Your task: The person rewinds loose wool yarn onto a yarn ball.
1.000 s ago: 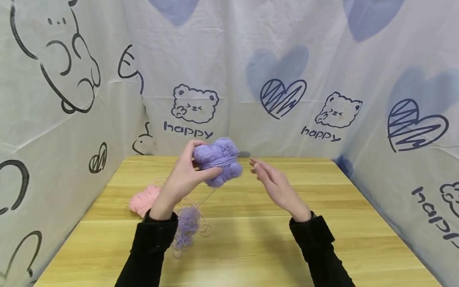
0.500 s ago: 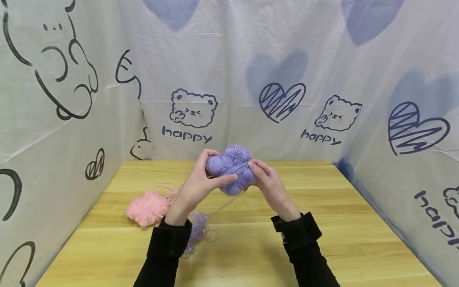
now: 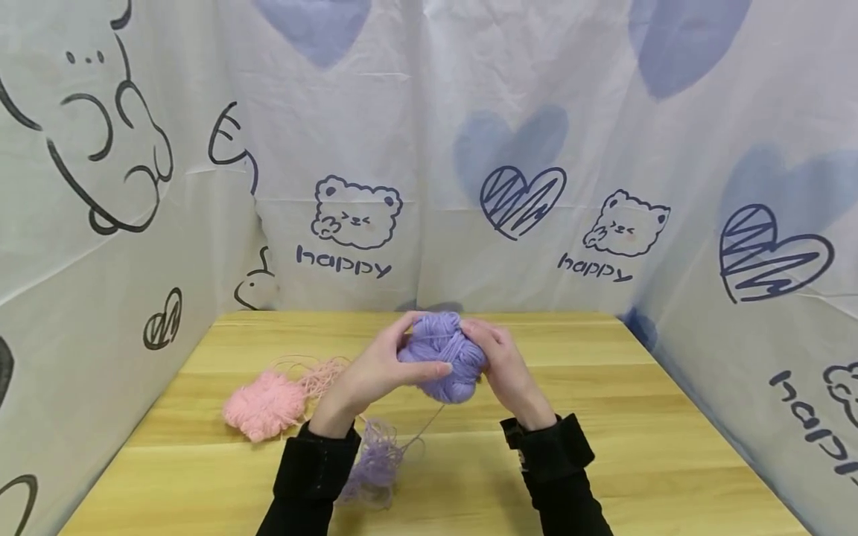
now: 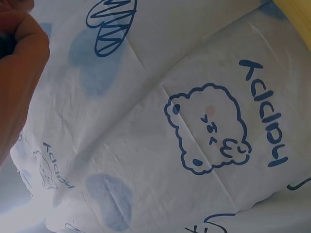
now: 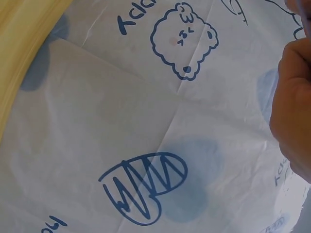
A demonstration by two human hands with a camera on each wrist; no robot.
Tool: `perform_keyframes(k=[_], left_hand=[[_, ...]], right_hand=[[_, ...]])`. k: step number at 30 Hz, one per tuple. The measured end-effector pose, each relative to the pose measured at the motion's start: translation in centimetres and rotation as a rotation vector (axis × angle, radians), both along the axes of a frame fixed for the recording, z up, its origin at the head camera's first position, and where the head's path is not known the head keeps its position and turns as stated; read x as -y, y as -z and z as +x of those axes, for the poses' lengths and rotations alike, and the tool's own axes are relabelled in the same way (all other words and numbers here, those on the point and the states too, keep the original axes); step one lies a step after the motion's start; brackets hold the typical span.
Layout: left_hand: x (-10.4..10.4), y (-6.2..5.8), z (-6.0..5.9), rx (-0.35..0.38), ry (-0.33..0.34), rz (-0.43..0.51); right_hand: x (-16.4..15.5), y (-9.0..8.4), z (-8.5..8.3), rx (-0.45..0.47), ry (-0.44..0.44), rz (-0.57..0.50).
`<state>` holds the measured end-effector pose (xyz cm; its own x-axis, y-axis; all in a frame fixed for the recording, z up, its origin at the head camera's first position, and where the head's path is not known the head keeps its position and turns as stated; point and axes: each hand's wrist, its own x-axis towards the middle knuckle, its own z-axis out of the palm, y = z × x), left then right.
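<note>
Pink yarn [image 3: 263, 404], wooden table [image 3: 670, 461], printed sheet backdrop [image 3: 536, 112]

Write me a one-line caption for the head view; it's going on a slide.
Both hands, left and right, grip a purple yarn ball above a wooden table, pink yarn lying alongside.
</note>
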<state>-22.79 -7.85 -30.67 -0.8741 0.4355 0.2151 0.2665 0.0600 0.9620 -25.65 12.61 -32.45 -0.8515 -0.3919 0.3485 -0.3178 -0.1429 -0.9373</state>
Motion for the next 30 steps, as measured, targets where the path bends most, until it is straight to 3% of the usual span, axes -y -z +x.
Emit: perform_keyframes(k=[5,13,21,25,30], left_hand=[[0.2,-0.2,0.4,-0.047,0.056,0.055],[1.2,-0.6,1.0,-0.044,0.094,0.108],[1.0,-0.8,1.2,-0.055,0.16,0.123],[1.0,-0.9,1.3,-0.055,0.149,0.181],[1.1,-1.0,1.5,-0.037,0.082,0.273]], right_hand=[[-0.5,-0.1,0.2,-0.039,0.063,0.069],[-1.6,-0.6,0.6,-0.026,0.004,-0.092],[-0.3,-0.3,0.6,-0.041,0.074,-0.135],[0.6,0.0,0.7,-0.043,0.059,-0.123],[1.6,0.5,0.8,-0.028,0.069,-0.054]])
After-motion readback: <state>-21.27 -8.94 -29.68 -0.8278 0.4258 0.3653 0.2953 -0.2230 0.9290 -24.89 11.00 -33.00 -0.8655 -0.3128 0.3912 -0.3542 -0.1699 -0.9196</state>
